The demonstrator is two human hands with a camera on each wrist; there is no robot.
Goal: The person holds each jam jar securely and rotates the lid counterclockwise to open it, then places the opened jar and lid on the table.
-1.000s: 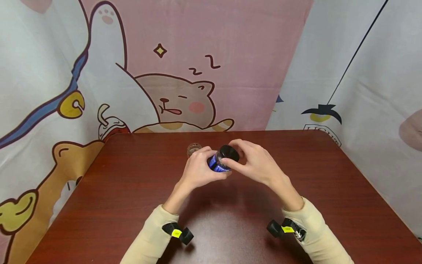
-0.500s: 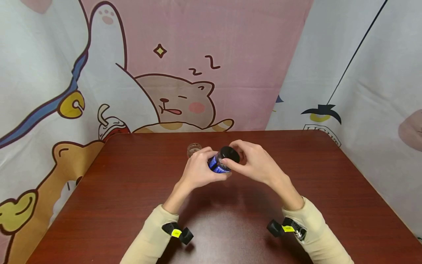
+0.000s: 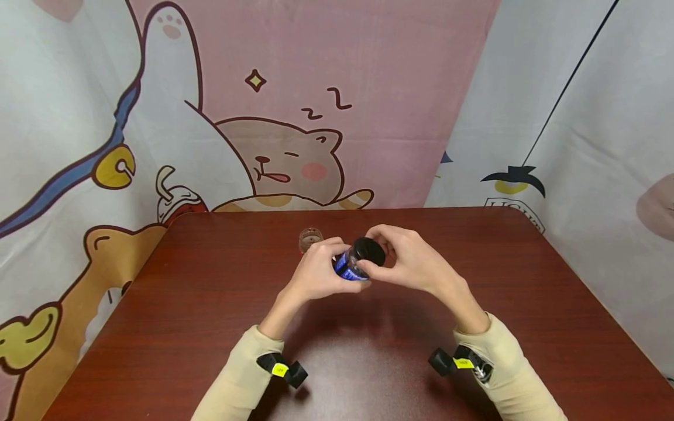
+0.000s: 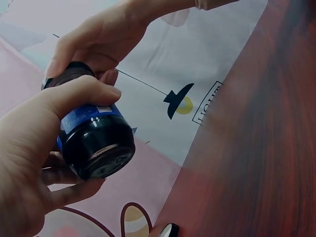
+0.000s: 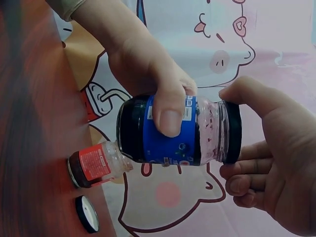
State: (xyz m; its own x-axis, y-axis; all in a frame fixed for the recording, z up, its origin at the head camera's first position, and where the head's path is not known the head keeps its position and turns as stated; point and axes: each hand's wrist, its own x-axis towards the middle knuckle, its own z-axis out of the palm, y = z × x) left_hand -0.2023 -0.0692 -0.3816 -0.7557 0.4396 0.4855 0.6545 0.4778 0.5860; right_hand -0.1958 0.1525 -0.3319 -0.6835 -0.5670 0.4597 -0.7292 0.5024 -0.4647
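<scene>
A glass jar [image 5: 173, 143] with a blue label and dark contents is held up over the table, tilted in the head view. My left hand [image 3: 316, 272] grips its body, the thumb lying across the label. At the other end, the thumb and fingers of my right hand [image 3: 416, 263] hold the rim of the black lid [image 3: 370, 251], which sits on the jar's mouth. The left wrist view shows the dark glass base [image 4: 101, 148] below the left thumb.
A smaller jar [image 5: 94, 166] with a red label stands lidless on the table [image 3: 210, 316], beyond my left hand. Beside it lies a loose lid [image 5: 88, 214], light inside and dark at its rim. A printed cloth [image 3: 400, 105] hangs behind the table.
Both hands and the blue-labelled jar have shifted slightly down and to the right in the head view. The grip on jar and lid stays; the red-labelled jar has not moved.
</scene>
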